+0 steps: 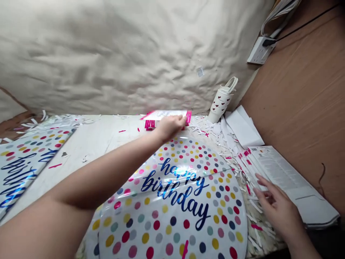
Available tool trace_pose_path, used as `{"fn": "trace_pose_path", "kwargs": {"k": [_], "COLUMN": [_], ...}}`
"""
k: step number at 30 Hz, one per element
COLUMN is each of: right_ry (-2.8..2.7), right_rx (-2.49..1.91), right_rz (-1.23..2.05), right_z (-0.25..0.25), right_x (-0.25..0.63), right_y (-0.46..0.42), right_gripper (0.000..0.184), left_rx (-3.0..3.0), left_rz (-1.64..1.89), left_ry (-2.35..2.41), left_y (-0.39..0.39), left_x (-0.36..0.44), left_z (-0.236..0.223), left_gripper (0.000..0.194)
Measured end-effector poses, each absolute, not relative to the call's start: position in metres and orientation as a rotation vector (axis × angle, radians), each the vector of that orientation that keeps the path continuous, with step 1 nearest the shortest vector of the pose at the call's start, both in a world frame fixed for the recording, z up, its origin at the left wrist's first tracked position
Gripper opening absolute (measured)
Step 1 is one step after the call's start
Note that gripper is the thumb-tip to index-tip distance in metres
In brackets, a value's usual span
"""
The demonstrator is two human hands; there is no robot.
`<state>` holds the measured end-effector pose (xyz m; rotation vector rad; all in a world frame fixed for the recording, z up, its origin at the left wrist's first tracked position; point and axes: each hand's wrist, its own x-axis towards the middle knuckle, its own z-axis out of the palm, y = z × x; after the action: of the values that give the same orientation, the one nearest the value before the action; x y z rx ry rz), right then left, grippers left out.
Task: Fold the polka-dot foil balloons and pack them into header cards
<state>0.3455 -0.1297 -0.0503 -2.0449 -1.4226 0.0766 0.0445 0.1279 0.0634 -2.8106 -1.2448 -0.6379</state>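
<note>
My left hand point(172, 126) reaches across to the back of the table, its fingers closed on a white card with pink edges point(164, 115). Directly below that card lies a pile of pink-and-white cards point(150, 124). Under my left forearm is a round, shiny "happy birthday" piece point(167, 201) with coloured dots, in clear plastic. At the right my right hand point(279, 203) hovers with fingers apart and nothing visible in them. It is nearest to a stack of printed sheets point(283, 176) with pink-edged strips point(249, 162) along its left side.
Another dotted birthday piece point(29, 158) lies at the left. Paper shreds point(202, 126) litter the back and right of the table. A white tumbler with hearts point(221, 102) stands by blank white paper point(244, 127). A power strip point(261, 50) hangs on the brown side panel point(299, 100).
</note>
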Motion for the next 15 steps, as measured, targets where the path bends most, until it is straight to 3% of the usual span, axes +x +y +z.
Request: {"fn": "trace_pose_path", "kwargs": {"k": [3, 6, 9, 15], "right_ry": [-1.522, -1.594, -1.629, -1.806], "right_rx": [-2.061, -2.098, -2.231, -2.178], "right_rz": [0.093, -0.006, -0.031, -0.384], "right_z": [-0.064, -0.069, -0.068, -0.047], "right_x": [0.345, 0.350, 0.363, 0.353], "right_y": [-0.141, -0.157, -0.182, -0.208], "right_gripper": [0.038, 0.046, 0.054, 0.038], "left_rx": [-2.880, -2.890, -2.876, -2.636], "left_rz": [-0.454, -0.362, -0.257, -0.109], "left_ry": [-1.274, -1.348, -1.451, -1.819], "left_y": [0.168, 0.192, 0.205, 0.209], "left_x": [0.077, 0.081, 0.058, 0.008], "left_z": [0.026, 0.006, 0.001, 0.012], "left_gripper": [0.032, 0.037, 0.054, 0.052]}}
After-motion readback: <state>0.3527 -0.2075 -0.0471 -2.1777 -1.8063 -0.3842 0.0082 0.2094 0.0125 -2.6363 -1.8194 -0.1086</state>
